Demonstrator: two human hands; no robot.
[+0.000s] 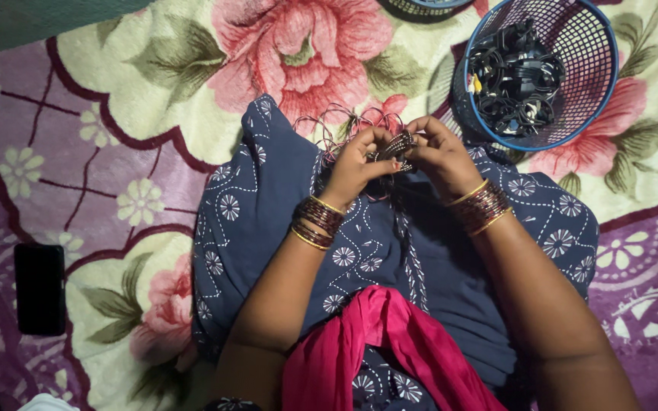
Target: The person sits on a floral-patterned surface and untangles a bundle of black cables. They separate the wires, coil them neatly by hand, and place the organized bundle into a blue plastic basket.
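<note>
Here, a blue plastic mesh basket point(599, 91) stands up and to the right of the hands, on a plush flowered blanket point(138, 99) in cream, pink and purple; it holds a tangle of black cables and chargers point(513, 80). A flat black phone point(39, 288) lies well apart at the left edge. A navy garment with white stitched flowers point(260, 205) covers the lap, and a bright pink scarf point(378, 342) hangs in folds at the bottom. Nothing stands between the hands and the basket. Both wrists wear stacks of thin dark-red and gold bangles point(316, 221). The left hand point(359, 164) and right hand point(439, 152) meet above the lap, each grip closed narrow on a small bundle of thin wires point(394, 146), pinched between the fingertips. Loose, reddish wire loops point(344, 122) fan out just beyond the fingers, over the cloth.
</note>
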